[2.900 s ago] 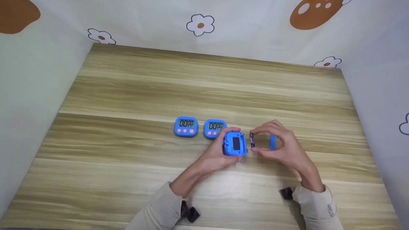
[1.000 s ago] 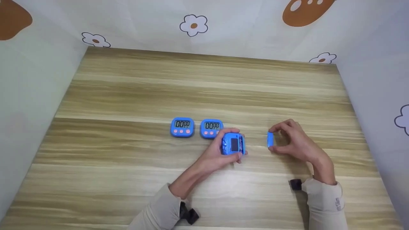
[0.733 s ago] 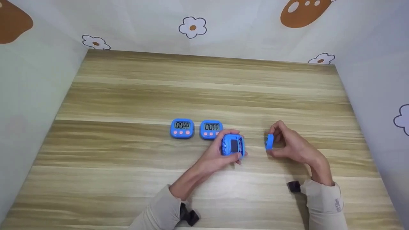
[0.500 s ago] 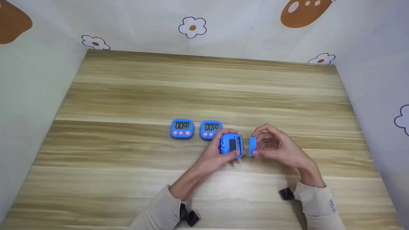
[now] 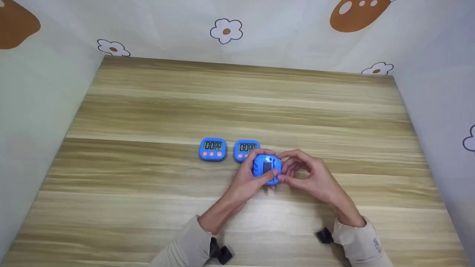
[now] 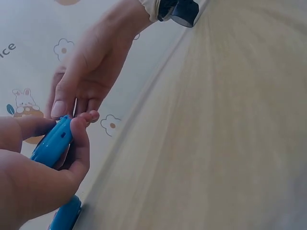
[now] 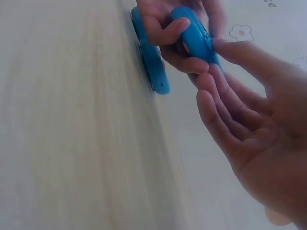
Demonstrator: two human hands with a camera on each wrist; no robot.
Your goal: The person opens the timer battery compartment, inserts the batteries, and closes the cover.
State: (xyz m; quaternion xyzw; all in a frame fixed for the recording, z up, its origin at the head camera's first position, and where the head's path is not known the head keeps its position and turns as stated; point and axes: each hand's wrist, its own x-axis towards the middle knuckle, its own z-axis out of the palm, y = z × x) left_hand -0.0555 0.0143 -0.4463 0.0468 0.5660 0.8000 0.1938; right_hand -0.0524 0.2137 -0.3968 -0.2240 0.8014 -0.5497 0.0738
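My left hand [image 5: 243, 181] grips a blue digital timer [image 5: 259, 167], its back with a dark rectangle facing up and the thumb lying across it. At the timer's right edge, my right hand [image 5: 315, 178] pinches the blue battery cover [image 5: 278, 164] between thumb and fingers, against the opening. How far the cover is seated cannot be told. The battery seen earlier is hidden. In the left wrist view the timer [image 6: 52, 146] is edge-on, with fingers of both hands meeting at its end. The right wrist view shows the timer body [image 7: 192, 36] held above the table.
Two more blue timers lie face up on the wooden table [image 5: 185, 100]: one at the left [image 5: 212, 149], the other [image 5: 240, 147] partly behind my left hand. Both displays show zeros. Patterned walls [image 5: 167, 29] border the table. Black wrist cameras [image 5: 324, 235] sit at the cuffs.
My right hand let go of the battery, now in the timer, and picked the cover off the table on the right. It carried the cover left to the timer, which my left hand kept holding.
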